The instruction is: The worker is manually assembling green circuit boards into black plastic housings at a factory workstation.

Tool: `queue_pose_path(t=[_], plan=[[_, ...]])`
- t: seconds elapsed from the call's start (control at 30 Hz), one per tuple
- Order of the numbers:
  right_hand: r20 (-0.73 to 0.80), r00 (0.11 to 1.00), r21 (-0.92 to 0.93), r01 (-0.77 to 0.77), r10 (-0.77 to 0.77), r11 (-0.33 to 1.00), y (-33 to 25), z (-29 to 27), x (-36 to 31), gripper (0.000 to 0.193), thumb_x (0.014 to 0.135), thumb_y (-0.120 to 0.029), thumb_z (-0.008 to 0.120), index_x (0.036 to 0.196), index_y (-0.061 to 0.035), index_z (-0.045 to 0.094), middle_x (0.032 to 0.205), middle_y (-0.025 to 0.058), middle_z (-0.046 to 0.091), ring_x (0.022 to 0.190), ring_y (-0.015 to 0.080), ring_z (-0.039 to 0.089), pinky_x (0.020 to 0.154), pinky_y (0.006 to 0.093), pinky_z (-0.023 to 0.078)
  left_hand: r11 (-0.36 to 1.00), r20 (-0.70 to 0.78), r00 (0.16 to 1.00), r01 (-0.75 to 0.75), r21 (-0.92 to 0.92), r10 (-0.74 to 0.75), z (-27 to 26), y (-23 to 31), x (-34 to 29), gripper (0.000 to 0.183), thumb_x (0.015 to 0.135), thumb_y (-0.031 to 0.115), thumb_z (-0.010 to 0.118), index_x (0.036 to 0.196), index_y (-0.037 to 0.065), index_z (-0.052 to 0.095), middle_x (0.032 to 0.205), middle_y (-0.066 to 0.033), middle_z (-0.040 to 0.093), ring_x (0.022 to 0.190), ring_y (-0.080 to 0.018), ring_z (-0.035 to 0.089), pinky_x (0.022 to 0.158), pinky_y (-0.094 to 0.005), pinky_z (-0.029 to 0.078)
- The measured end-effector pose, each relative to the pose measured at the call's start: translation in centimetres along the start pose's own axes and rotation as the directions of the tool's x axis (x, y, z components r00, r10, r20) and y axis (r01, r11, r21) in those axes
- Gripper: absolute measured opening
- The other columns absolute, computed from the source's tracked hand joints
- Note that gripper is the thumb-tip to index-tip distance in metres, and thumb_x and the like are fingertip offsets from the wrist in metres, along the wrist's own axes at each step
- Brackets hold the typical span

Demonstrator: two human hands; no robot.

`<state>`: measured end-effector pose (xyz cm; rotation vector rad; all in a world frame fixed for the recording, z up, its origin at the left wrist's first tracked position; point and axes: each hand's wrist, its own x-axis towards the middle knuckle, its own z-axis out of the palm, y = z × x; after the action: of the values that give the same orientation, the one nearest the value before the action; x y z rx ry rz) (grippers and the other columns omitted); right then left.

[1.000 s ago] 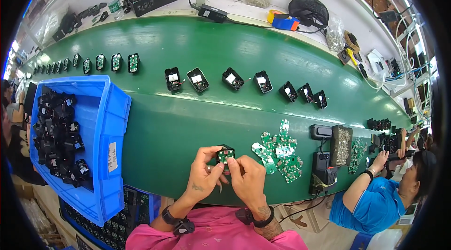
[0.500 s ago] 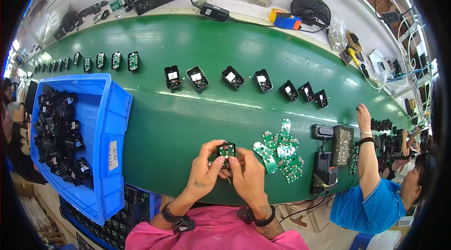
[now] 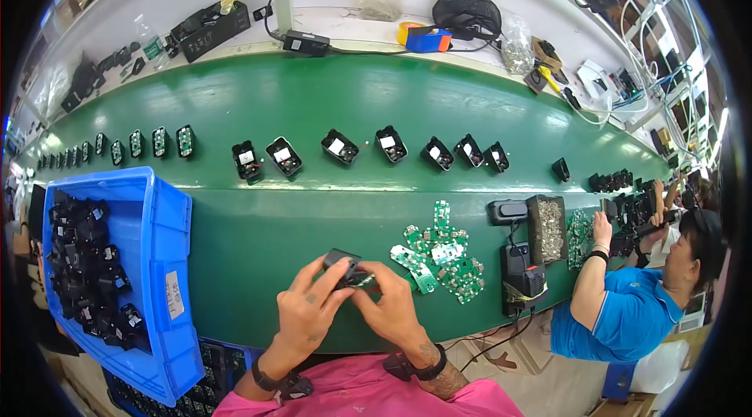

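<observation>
Above the green bench, both hands hold one small black plastic housing [image 3: 342,265] with a green circuit board in its open side. My left hand [image 3: 307,311] is closed around the housing, which is tilted with its black outer side upward. My right hand [image 3: 390,306] pinches the board end, where a strip of green shows; its fingertips are partly hidden. To the right of my hands lies a loose pile of green circuit boards [image 3: 462,279]. Farther back stands a row of open black housings [image 3: 340,148] with white labels and wires inside.
On the left, a blue bin [image 3: 166,241] holds many black housings. More housings with boards [image 3: 185,141] line up at the far left. A tray of small metal parts [image 3: 546,231] and a black device [image 3: 523,272] sit right, near a co-worker in blue [image 3: 619,299]. A shelf runs behind.
The housing has turned from board side up to black outer side up. The co-worker's hand has drawn back toward the boards, and a single black housing now shows where it was reaching.
</observation>
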<state>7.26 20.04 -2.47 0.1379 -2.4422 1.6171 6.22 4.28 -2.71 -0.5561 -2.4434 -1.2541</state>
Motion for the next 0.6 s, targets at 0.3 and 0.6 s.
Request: queue_pose_path(t=[0.3, 0.6], plan=[[0.116, 0.989, 0.166, -0.106, 0.088, 0.980, 0.6, -1.6, -0.9, 0.009, 0.090, -0.004, 0.068, 0.091, 0.0045, 0.066, 0.075, 0.0078, 0.069, 0.059, 0.0098, 0.064, 0.051, 0.0243, 0.049, 0.722, 0.254, 0.893, 0.450, -0.525, -0.372, -1.3, 0.2, 1.0, 0.046, 0.085, -0.002, 0.071, 0.130, 0.005, 0.061, 0.124, -0.0149, 0.060, 0.088, -0.0184, 0.070, 0.073, -0.0297, 0.061], [0.393, 0.890, 0.198, -0.325, 0.229, 0.925, -1.7, -2.9, -0.7, 0.019, 0.097, -0.015, 0.063, 0.090, 0.0018, 0.068, 0.068, 0.0056, 0.066, 0.054, 0.0100, 0.060, 0.049, 0.0257, 0.045, 0.831, 0.081, 0.974, 0.223, -0.510, -0.212, 1.4, -0.9, -0.7, 0.050, 0.081, -0.011, 0.066, 0.129, 0.004, 0.062, 0.121, -0.0135, 0.063, 0.091, -0.0152, 0.069, 0.073, -0.0264, 0.059]])
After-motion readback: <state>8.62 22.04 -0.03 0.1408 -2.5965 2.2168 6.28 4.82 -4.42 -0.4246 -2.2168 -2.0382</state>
